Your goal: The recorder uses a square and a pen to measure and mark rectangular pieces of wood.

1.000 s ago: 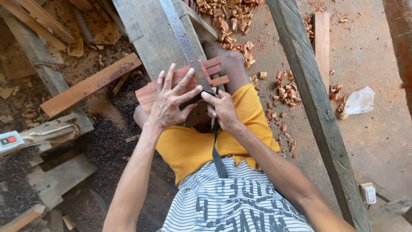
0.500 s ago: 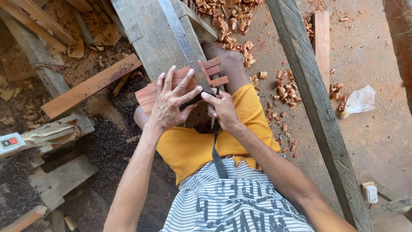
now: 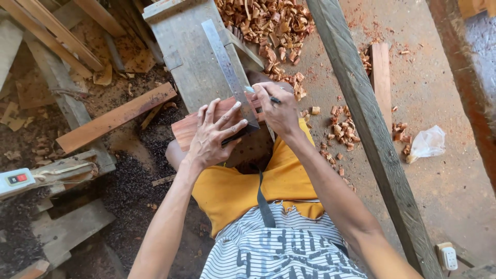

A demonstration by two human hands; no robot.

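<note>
Head view: left hand [image 3: 213, 135] lies flat, fingers spread, pinning the steel square [image 3: 229, 77] on the reddish wood piece [image 3: 187, 128] across the lap. Right hand [image 3: 279, 111] pinches a pencil [image 3: 261, 94] against the blade. Slackened pressure could let the square slip and skew the line.

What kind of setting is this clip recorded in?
Most likely a small woodworking shop. The left hand pins a metal square on a reddish wood piece, the right hand grips a pen, and wood chips litter the floor.
</note>
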